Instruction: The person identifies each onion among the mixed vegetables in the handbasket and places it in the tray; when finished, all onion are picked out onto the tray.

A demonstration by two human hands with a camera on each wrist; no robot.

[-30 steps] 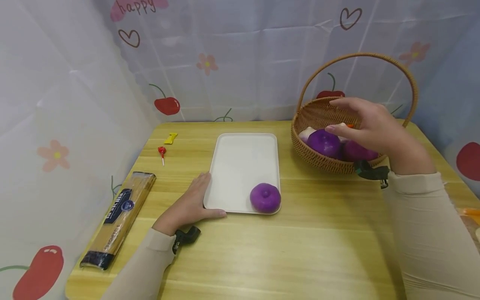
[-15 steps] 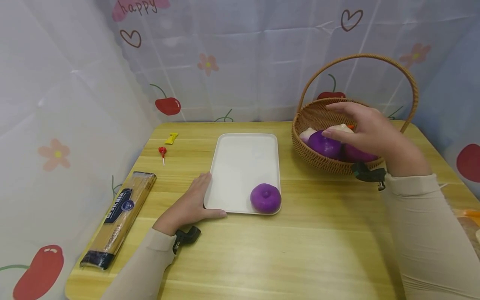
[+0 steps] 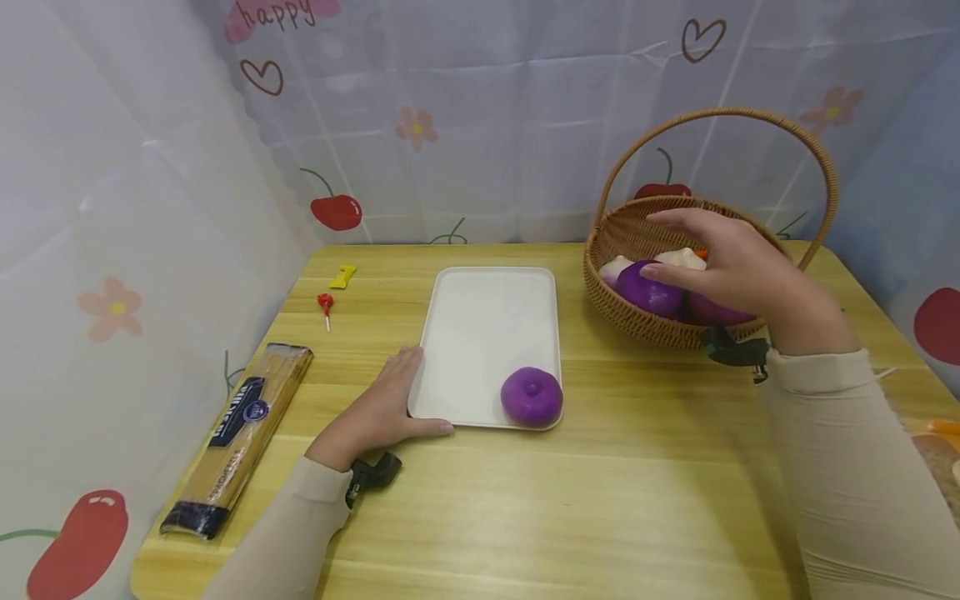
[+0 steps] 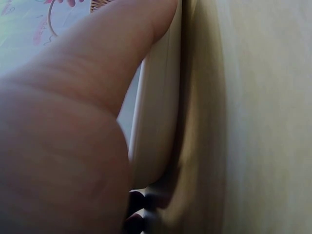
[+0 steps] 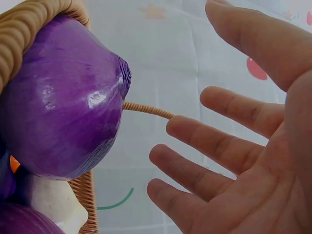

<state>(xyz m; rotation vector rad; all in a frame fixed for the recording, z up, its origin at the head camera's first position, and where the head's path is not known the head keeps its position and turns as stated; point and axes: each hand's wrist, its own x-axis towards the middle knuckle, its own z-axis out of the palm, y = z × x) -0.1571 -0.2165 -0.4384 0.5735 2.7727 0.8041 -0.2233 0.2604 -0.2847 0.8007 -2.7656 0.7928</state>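
Note:
My left hand (image 3: 378,408) rests at the near left corner of a white tray (image 3: 480,325), fingers along its left side and thumb along the front edge. The left wrist view shows the thumb against the tray's outer wall (image 4: 158,112). A purple onion (image 3: 531,397) sits in the tray's near right corner. My right hand (image 3: 750,267) hovers over a wicker basket (image 3: 637,323), fingers spread and holding nothing. In the right wrist view the palm faces a purple onion (image 5: 63,102), apart from it. Garlic bulbs (image 3: 681,257) and another onion (image 3: 712,308) lie in the basket.
A spaghetti pack (image 3: 240,442) lies along the table's left side, with a red lollipop (image 3: 326,303) and a yellow wrapped candy (image 3: 343,277) beyond it. The basket's tall handle (image 3: 720,110) arches above the right hand. Orange items (image 3: 943,427) show at the right edge.
The right hand has drifted slightly to the left above the basket. The left hand, tray and onion on it stay in place.

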